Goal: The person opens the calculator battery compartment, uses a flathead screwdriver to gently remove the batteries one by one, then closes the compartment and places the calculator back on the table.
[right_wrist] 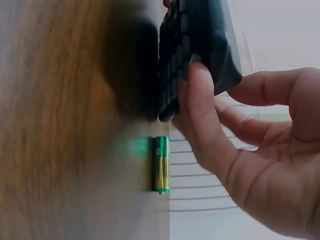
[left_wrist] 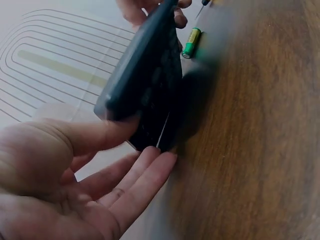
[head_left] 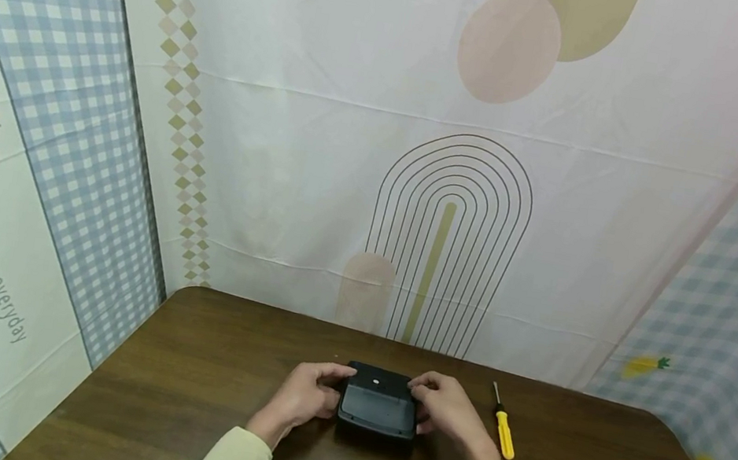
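Note:
Between both hands is a black desk calculator (head_left: 378, 410), its back turned up toward the head camera and its keys facing down, as the right wrist view shows. My left hand (head_left: 307, 393) grips the left edge, with the thumb on one face and fingertips under the keys. On the opposite edge, my right hand (head_left: 451, 412) holds it between thumb and fingers. The calculator is raised just over the table, its dark shadow below. A green and gold battery (right_wrist: 162, 164) lies on the table near the right hand, hidden in the head view.
A screwdriver with a yellow handle (head_left: 504, 435) lies on the brown wooden table (head_left: 213, 366) to the right of the right hand. Behind the table hangs a pale patterned cloth (head_left: 296, 187), with blue checked cloths at both sides.

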### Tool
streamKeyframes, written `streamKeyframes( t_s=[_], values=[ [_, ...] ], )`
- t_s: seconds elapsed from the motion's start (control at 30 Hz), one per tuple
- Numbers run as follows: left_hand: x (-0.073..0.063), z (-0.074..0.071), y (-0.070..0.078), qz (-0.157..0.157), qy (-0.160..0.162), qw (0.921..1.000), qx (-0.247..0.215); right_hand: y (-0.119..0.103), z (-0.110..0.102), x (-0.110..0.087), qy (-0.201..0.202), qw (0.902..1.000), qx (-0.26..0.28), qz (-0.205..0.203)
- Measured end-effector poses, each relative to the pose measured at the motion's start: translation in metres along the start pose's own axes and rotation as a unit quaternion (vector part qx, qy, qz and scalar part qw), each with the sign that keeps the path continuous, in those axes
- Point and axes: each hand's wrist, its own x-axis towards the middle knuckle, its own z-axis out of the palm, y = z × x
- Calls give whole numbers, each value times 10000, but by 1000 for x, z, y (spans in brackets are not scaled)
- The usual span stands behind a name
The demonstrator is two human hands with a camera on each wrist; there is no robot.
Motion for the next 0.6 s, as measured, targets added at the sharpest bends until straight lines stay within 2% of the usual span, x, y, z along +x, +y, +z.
streamKeyframes(
  t_s=[0.1, 0.23, 0.4, 0.6],
  values=[
    [1, -2, 0, 119, 91, 9993, 334, 4, -6, 3, -31, 9997, 90, -204],
    [1, -4, 2, 270, 185, 9978, 572, 9, -14, 6, -281, 9971, 165, -684],
    [2, -5, 2, 532, 245, 9971, 478, 13, -21, 6, -501, 9925, -45, -1118],
    [3, -3, 3, 690, 455, 9961, 309, 12, -24, 9, -201, 9895, -444, -1360]
  ],
)
